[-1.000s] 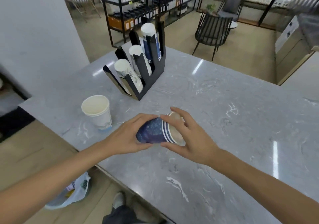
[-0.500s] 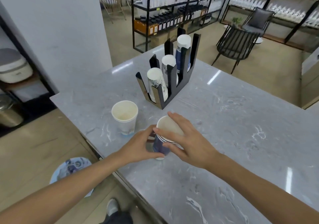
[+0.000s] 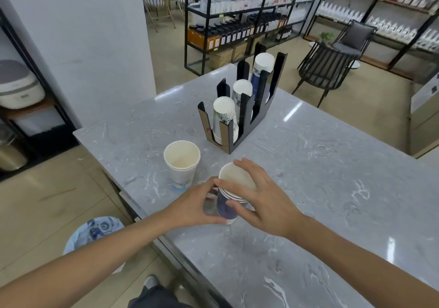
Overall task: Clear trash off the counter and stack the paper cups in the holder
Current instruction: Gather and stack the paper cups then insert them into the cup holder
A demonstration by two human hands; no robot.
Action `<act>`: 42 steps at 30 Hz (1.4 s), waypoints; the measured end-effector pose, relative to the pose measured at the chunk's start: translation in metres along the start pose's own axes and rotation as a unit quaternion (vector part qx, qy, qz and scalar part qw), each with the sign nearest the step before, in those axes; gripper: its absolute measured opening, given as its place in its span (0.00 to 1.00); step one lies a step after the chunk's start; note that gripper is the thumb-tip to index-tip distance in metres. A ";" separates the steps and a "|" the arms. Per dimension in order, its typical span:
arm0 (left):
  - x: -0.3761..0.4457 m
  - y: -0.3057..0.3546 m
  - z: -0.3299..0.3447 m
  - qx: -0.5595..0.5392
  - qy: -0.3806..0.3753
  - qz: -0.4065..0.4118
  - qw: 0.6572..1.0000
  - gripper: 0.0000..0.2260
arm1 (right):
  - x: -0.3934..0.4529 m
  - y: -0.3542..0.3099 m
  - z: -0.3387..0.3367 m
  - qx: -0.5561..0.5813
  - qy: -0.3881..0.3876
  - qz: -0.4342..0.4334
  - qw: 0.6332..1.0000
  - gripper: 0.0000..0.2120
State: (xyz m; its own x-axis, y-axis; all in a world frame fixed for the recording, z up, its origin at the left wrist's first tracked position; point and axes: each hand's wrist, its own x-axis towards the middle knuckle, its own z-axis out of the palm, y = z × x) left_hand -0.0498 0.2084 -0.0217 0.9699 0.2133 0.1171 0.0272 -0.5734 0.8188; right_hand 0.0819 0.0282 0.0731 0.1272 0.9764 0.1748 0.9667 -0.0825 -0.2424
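A dark blue paper cup (image 3: 225,209) with white stripes stands upright on the grey marble counter (image 3: 320,165), mouth up. My right hand (image 3: 259,198) grips its rim and side from the right. My left hand (image 3: 197,206) holds its lower part from the left. A white paper cup (image 3: 181,162) stands upright just left of it and behind. The black cup holder (image 3: 240,117) sits further back with three stacks of upturned cups in its slots.
A bin lined with a blue-printed bag (image 3: 92,236) stands on the floor left of the counter's near edge. A white pillar (image 3: 95,34) rises at the left. Black chairs (image 3: 325,70) and shelving (image 3: 237,17) stand beyond the counter.
The blue cup was lying sideways in both hands a second ago; it is upright on the counter now. The view has shifted, so the holder and white cup appear further right.
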 end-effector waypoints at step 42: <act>0.056 -0.063 -0.200 0.178 -0.139 0.340 0.913 0.17 | 0.119 -0.110 0.056 -0.080 0.084 0.324 0.939 0.40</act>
State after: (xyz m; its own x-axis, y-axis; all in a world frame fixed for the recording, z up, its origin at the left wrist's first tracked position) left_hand -0.0453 0.4145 0.0453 0.8141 -0.4684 0.3432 -0.5756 -0.7292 0.3701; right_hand -0.0214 0.1646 0.0671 0.7207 0.6662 0.1917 0.6933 -0.6904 -0.2068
